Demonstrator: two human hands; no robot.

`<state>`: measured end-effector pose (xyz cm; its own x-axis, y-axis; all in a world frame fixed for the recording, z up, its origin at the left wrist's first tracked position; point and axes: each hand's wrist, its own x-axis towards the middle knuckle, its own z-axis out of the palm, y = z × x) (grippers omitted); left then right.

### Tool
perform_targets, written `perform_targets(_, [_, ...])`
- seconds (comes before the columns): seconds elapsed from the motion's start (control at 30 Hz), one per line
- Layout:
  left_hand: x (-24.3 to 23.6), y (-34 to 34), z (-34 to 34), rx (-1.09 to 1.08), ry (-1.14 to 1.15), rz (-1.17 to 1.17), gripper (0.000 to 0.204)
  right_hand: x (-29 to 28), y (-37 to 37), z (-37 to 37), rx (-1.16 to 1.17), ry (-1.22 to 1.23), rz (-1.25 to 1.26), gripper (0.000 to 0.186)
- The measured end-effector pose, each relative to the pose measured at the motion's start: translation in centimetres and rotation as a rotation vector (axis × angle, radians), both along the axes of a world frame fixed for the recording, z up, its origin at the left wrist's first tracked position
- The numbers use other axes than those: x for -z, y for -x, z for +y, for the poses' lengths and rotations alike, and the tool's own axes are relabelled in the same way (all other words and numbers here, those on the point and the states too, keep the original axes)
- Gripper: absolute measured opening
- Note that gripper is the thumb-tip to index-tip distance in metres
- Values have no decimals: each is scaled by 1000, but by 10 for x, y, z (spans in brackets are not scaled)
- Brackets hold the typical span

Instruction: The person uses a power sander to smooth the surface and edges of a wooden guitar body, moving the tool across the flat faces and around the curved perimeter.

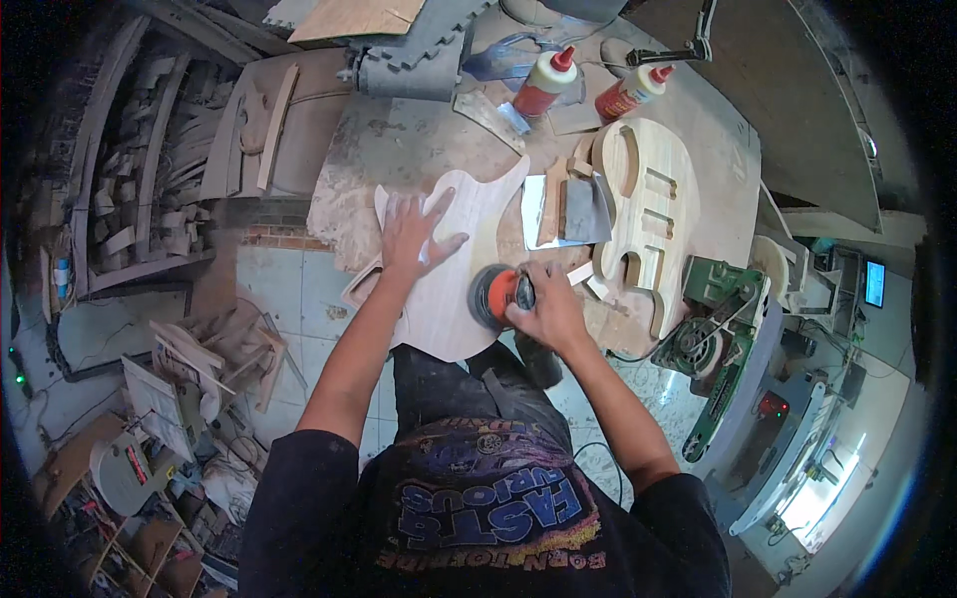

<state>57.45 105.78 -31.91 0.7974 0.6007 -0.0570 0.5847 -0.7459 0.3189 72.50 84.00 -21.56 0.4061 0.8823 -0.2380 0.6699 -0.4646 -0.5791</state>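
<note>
A pale wooden guitar body (454,309) lies flat on the workbench and juts over its near edge toward me. My left hand (411,234) rests on its left part with the fingers spread. On the right side of the body, an orange and black orbital sander (501,295) sits with its round pad against the wood. My right hand (546,309) is wrapped round the sander's grip. The sander's dark rear part hangs below that hand, past the bench edge. The face of the pad is hidden.
Right of the sander lies a second guitar body (643,214) with cut pockets. Between them, wood pieces and a grey block (578,209) rest on paper. Two red-capped glue bottles (545,82) stand behind. A green belt machine (723,339) is at right; scrap wood shelves (150,169) at left.
</note>
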Motion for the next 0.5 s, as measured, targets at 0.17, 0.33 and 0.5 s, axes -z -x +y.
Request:
perform_targets(0.17, [1, -2, -3, -18, -4, 33, 84, -6, -23, 45, 101, 47, -27, 62])
perform_targets(0.33, [8, 2, -1, -18, -20, -7, 83, 1, -4, 1, -41, -14, 9, 62])
perform_targets(0.5, [5, -1, -2, -15, -6, 18, 81, 2, -6, 26, 49, -26, 22, 64])
